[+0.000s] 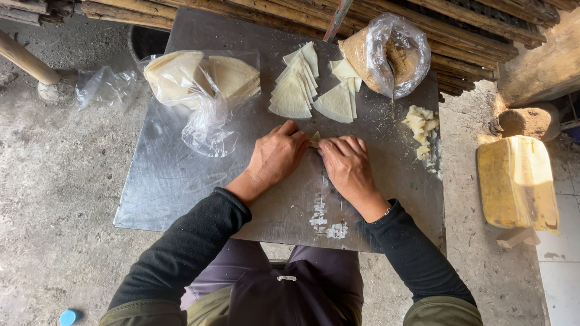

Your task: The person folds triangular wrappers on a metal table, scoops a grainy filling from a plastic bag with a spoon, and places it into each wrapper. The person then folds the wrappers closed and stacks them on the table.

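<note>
My left hand (277, 154) and my right hand (347, 164) lie close together on a metal sheet table (175, 181), both pressing a small pale dough wrapper piece (315, 138) that shows only as a tip between the fingers. Just beyond the hands lie fans of cut triangular wrappers (294, 90) and more triangles (338, 99). To the right sits a small heap of white crumbly filling (421, 124). Both arms wear black sleeves.
A clear plastic bag with round flat wrappers (202, 78) lies at the table's back left. An open bag of brown powder (386, 55) stands at the back right. A yellow jerrycan (518, 181) lies on the ground right. Bamboo poles (471, 24) run behind.
</note>
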